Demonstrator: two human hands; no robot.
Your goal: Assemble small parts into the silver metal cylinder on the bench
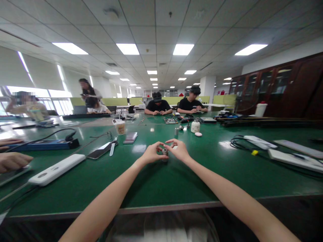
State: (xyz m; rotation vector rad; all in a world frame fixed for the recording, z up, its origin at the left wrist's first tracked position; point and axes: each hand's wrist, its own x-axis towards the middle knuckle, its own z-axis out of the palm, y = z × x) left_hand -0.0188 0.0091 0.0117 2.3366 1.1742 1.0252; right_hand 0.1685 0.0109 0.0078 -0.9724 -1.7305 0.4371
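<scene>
A small silvery metal cylinder [165, 153] with a ringed top stands on the green table in front of me. My left hand [153, 153] curves round it from the left, with the thumb against its side and the fingers arched above. From the right, my right hand [179, 150] reaches over the cylinder's top, thumb and forefinger drawn together close to the left fingertips. Whatever lies between the right fingertips is too small to make out. Farther back stands another metal cylinder [176, 131], beside small dark metal parts [181, 128].
A white jar [195, 126] and pink lid [198, 134] stand beyond my hands. A drink cup [120, 127], phone [99, 151] and power strip [57, 169] lie leftward, near another person's hand [15, 162]. Cables [238, 143] and white devices [295, 159] occupy the right. Co-workers sit opposite.
</scene>
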